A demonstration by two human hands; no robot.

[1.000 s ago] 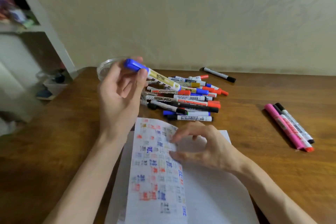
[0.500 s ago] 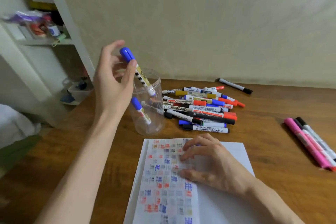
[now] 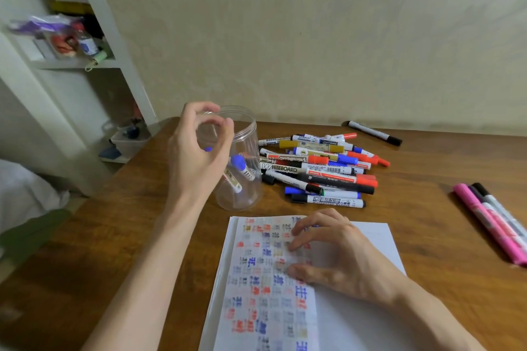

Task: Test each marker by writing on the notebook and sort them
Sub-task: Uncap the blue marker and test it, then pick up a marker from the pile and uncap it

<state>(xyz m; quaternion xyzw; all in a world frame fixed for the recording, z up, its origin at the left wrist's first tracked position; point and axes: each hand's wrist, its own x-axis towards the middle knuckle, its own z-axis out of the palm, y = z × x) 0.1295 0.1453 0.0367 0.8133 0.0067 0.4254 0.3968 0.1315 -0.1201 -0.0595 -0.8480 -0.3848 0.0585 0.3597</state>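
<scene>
A clear plastic jar [image 3: 242, 196] stands on the wooden table, holding two blue-capped markers [image 3: 241, 169]. My left hand [image 3: 196, 151] hovers in front of the jar's mouth with loosely curled fingers and holds nothing. A pile of several markers [image 3: 319, 168] in red, blue, black and yellow lies to the right of the jar. The notebook [image 3: 265, 279], covered in coloured test marks, lies in front. My right hand [image 3: 333, 253] rests on it with relaxed fingers, holding nothing.
Three markers, pink [image 3: 484, 222], red and black, lie side by side at the right edge. A single black marker [image 3: 373, 132] lies by the wall. A white shelf unit [image 3: 85, 63] with clutter stands at the left, past the table's edge.
My left hand carried a blue-capped marker to the jar and let it go. That marker now lies inside the jar beside the other one. My right hand stayed on the notebook.
</scene>
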